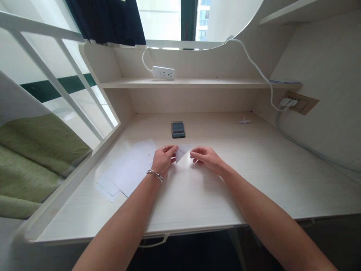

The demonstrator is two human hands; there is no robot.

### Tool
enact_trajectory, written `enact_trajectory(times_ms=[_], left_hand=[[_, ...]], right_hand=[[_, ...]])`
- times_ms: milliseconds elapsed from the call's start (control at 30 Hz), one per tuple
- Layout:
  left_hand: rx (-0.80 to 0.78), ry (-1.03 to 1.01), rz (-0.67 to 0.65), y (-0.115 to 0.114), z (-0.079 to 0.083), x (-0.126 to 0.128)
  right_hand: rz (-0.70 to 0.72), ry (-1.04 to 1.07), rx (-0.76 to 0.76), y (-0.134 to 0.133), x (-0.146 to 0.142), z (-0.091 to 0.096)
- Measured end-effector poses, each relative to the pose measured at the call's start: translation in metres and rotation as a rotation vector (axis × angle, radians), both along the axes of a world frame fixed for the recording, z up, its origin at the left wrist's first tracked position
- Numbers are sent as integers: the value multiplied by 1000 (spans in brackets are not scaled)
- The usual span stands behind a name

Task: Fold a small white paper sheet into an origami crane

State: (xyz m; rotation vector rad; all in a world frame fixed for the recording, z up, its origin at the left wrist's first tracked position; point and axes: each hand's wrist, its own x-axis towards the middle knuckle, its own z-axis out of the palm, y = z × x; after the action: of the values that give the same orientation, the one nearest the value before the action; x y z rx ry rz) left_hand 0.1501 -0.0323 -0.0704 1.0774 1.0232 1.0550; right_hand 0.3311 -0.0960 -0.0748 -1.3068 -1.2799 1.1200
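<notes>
A small white folded paper [182, 152] with a pointed, triangular outline is raised a little above the desk. My left hand [165, 157], wearing a ring and a chain bracelet, pinches its left side between thumb and fingers. Close to the paper's right tip is my right hand [207, 157], its fingers curled in and thumb and forefinger close together. Whether those fingertips grip the paper's edge is not clear. Several loose white sheets [132, 165] lie overlapping on the desk, left of and partly behind my left forearm.
A dark phone [178, 130] lies beyond my hands. Toward the back right of the desk [270, 169] sits a folded paper crane [244, 121]. A power strip [163, 73] rests on the shelf [197, 83]; a white cable [258, 71] runs to the wall socket [300, 102].
</notes>
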Motion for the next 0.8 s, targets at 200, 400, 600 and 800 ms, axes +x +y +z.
enact_trajectory(times_ms=[200, 400, 600, 800], left_hand=[[24, 28, -164, -11, -2, 6], [100, 94, -257, -14, -1, 7], [202, 120, -298, -13, -3, 7], [326, 69, -335, -14, -2, 7]], right_hand=[[-29, 66, 24, -2, -14, 5], [-82, 25, 74, -1, -8, 4], [-206, -153, 330, -6, -17, 5], [-288, -277, 539, -13, -24, 10]])
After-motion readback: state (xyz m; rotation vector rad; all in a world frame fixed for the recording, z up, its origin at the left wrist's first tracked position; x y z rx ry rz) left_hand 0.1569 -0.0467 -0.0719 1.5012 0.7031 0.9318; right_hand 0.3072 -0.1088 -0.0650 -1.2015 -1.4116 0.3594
